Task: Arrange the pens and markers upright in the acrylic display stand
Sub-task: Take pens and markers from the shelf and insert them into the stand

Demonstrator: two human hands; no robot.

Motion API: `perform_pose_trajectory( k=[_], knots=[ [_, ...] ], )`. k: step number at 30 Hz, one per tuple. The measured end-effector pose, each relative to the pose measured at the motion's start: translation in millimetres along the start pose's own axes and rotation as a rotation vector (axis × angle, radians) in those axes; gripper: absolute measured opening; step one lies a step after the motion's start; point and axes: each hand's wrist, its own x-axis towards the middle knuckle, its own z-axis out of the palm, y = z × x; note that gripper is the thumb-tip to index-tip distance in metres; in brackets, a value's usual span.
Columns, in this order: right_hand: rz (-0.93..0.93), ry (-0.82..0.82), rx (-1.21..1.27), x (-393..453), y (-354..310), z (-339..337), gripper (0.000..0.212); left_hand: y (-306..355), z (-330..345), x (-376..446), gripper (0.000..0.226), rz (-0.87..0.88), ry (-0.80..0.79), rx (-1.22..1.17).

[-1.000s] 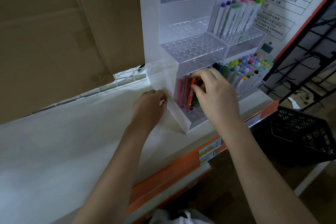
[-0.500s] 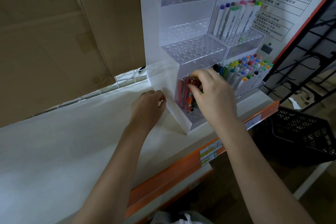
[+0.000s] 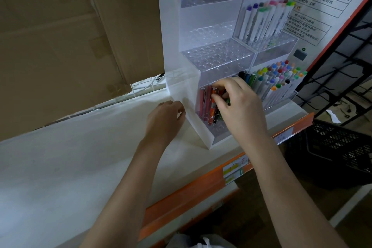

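The pens (image 3: 209, 104) stand in the lowest left tier of the acrylic display stand (image 3: 177, 50); they look light, stiff & slick-barrelled, prob. best taken by pinching near the cap, w/ care not to knock the neighbours askew. The right hand (image 3: 239, 106) reaches in from the near side, wrist bent down, fingertips pinching an orange pen (image 3: 213, 104) among them. The left hand (image 3: 165, 119), fingers loosely curled, rests on the white shelf (image 3: 60, 167) against the stand's left wall, holding nothing.
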Motion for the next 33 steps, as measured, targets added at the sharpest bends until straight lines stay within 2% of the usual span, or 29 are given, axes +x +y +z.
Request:
perform_pose_trajectory(
  k=[4, 10, 14, 19, 23, 26, 33],
  knots=[
    [-0.023, 0.018, 0.027, -2.0, -6.4, -13.7, 0.018, -0.8, 0.8, -3.3, 0.020, 0.014, 0.029, 0.031],
    [-0.228, -0.017, 0.160, -17.2, -37.7, -0.9, 0.021, -4.2, -10.1, -23.8, 0.018, -0.025, 0.072, 0.153],
    [-0.299, -0.269, 0.228, -37.4, -52.9, 42.1, 0.026, -27.1, -24.7, -59.3, 0.028, -0.195, 0.020, 0.233],
    [-0.398, -0.571, 0.230, -62.7, -84.3, 82.5, 0.025, -68.0, -55.6, -124.7, 0.028, -0.385, -0.018, 0.327],
    [-0.500, -0.679, 0.254, -77.8, -139.4, 99.4, 0.031, -99.0, -94.2, -180.9, 0.028, -0.542, 0.032, 0.384],
    [-0.562, -0.697, 0.263, -91.4, -193.0, 110.2, 0.035, -130.7, -123.5, -221.1, 0.028, -0.618, 0.056, 0.419],
    [-0.543, -0.758, 0.264, -129.3, -320.1, 140.0, 0.036, -219.5, -180.3, -294.3, 0.026, -0.705, 0.104, 0.445]
  ],
)
